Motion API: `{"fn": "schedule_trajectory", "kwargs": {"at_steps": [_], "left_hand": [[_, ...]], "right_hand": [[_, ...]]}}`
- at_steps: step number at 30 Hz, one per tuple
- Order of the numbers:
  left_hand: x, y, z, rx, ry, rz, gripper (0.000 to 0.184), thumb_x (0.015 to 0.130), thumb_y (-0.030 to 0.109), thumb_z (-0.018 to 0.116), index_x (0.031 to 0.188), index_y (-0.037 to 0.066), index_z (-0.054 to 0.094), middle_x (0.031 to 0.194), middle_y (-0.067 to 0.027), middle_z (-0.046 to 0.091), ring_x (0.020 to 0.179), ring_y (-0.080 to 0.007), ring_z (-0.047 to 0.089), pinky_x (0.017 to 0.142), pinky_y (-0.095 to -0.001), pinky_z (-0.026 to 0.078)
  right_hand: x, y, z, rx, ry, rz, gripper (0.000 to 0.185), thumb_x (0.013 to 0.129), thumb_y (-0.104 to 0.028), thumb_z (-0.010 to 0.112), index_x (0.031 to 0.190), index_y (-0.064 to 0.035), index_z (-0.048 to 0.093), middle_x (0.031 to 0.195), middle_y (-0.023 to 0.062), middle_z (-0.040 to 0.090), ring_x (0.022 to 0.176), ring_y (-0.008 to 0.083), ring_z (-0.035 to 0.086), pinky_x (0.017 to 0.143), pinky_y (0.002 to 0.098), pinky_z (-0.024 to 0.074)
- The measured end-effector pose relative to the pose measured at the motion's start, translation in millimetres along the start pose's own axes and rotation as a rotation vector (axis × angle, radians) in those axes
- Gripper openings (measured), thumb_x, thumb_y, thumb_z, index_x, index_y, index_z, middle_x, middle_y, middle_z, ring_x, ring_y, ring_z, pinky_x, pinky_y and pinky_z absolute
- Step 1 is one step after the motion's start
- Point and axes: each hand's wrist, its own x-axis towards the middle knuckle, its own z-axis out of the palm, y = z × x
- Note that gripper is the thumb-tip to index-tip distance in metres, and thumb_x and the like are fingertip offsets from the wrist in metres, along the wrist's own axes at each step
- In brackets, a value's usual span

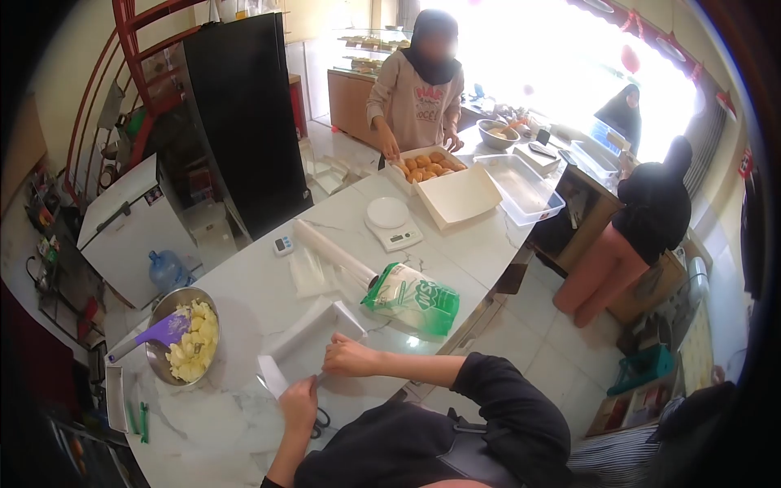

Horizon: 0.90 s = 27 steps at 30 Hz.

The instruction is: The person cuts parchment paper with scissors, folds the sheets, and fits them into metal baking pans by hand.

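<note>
My left hand is closed on the near side of a white rectangular box or paper-lined tin; which of the two I cannot tell. A white flap stands up at its left corner. With fingers curled, my right hand pinches the near edge of the same white piece, just right of my left hand. Black-handled scissors lie on the table beside my left hand, partly hidden by it. Behind the white piece sits a green and white bag, with a roll of clear film next to it.
On the marble table, a steel bowl holds a pale yellow mass and a purple spatula. Also there are a kitchen scale and timer. Across, a person reaches into a box of buns. Another person stands right.
</note>
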Motion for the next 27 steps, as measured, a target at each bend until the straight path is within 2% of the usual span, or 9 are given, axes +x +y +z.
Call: {"fn": "schedule_trajectory", "kwargs": {"at_steps": [6,8,12,14,16,18,21,24,27], "left_hand": [[-4,-11,8,0.018,0.033,0.072,0.014,0.074,0.005,0.053,0.082,0.007,0.064,0.072,-0.0115,0.060,0.066,-0.0296,0.059,0.059,-0.0388,0.047],[-6,-16,9,0.006,0.026,0.091,0.016,0.073,0.005,0.052,0.084,0.007,0.064,0.072,-0.0114,0.060,0.066,-0.0298,0.059,0.058,-0.0392,0.047],[-5,-24,11,0.038,-0.037,0.132,0.017,0.073,0.004,0.051,0.084,0.008,0.063,0.073,-0.0112,0.059,0.066,-0.0298,0.059,0.058,-0.0392,0.048],[-6,-33,21,0.017,0.036,0.183,0.014,0.074,0.005,0.050,0.081,0.008,0.062,0.071,-0.0104,0.058,0.065,-0.0300,0.059,0.058,-0.0397,0.048],[-7,-30,15,0.077,-0.041,0.114,0.013,0.075,0.006,0.050,0.080,0.008,0.062,0.072,-0.0100,0.059,0.064,-0.0301,0.059,0.057,-0.0399,0.048],[-6,-27,8,0.065,-0.040,0.074,0.009,0.077,0.009,0.053,0.080,0.007,0.061,0.071,-0.0090,0.058,0.069,-0.0280,0.059,0.059,-0.0387,0.048],[-7,-28,-12,0.021,0.094,0.112,0.008,0.078,0.012,0.057,0.080,0.005,0.060,0.074,-0.0102,0.058,0.076,-0.0273,0.057,0.065,-0.0378,0.047],[-4,-42,-19,0.003,0.330,0.147,0.011,0.078,0.014,0.060,0.078,0.004,0.059,0.078,-0.0109,0.056,0.080,-0.0279,0.055,0.069,-0.0387,0.045],[5,-48,-22,0.031,0.288,-0.122,0.010,0.076,0.012,0.062,0.080,0.003,0.058,0.083,-0.0114,0.056,0.080,-0.0291,0.055,0.070,-0.0397,0.044]], "right_hand": [[-21,11,-2,-0.275,0.091,0.049,0.011,0.064,-0.019,0.059,0.075,-0.0186,0.063,0.070,-0.0056,0.056,0.082,0.0133,0.051,0.074,0.0324,0.0335],[-32,20,-10,-0.385,0.007,0.121,0.013,0.065,-0.019,0.059,0.076,-0.0210,0.064,0.071,-0.0067,0.056,0.085,0.0134,0.051,0.074,0.0318,0.0333],[-52,35,-30,-0.519,-0.002,0.131,0.014,0.068,-0.018,0.059,0.080,-0.0221,0.066,0.074,-0.0077,0.059,0.091,0.0137,0.051,0.079,0.0361,0.0312],[-59,49,-23,-0.429,0.025,0.146,0.014,0.068,-0.019,0.060,0.080,-0.0224,0.067,0.076,-0.0065,0.061,0.092,0.0141,0.050,0.082,0.0385,0.0299],[-55,48,-22,-0.459,-0.057,0.218,0.012,0.070,-0.018,0.060,0.079,-0.0204,0.068,0.076,-0.0042,0.062,0.093,0.0150,0.050,0.084,0.0370,0.0296],[-46,35,-31,-0.324,0.047,0.252,0.011,0.072,-0.014,0.060,0.079,-0.0166,0.068,0.076,-0.0028,0.062,0.093,0.0163,0.051,0.088,0.0365,0.0295],[-31,11,-45,-0.247,0.013,0.343,0.014,0.072,-0.010,0.060,0.084,-0.0118,0.067,0.079,0.0014,0.062,0.094,0.0175,0.051,0.089,0.0358,0.0300],[-25,4,-46,-0.149,0.208,0.425,0.022,0.070,-0.008,0.060,0.092,-0.0077,0.064,0.081,0.0069,0.062,0.091,0.0208,0.054,0.086,0.0369,0.0369],[-13,15,-29,0.000,0.419,0.698,0.029,0.070,-0.008,0.060,0.098,-0.0051,0.062,0.081,0.0126,0.062,0.085,0.0258,0.058,0.078,0.0373,0.0436]]}}
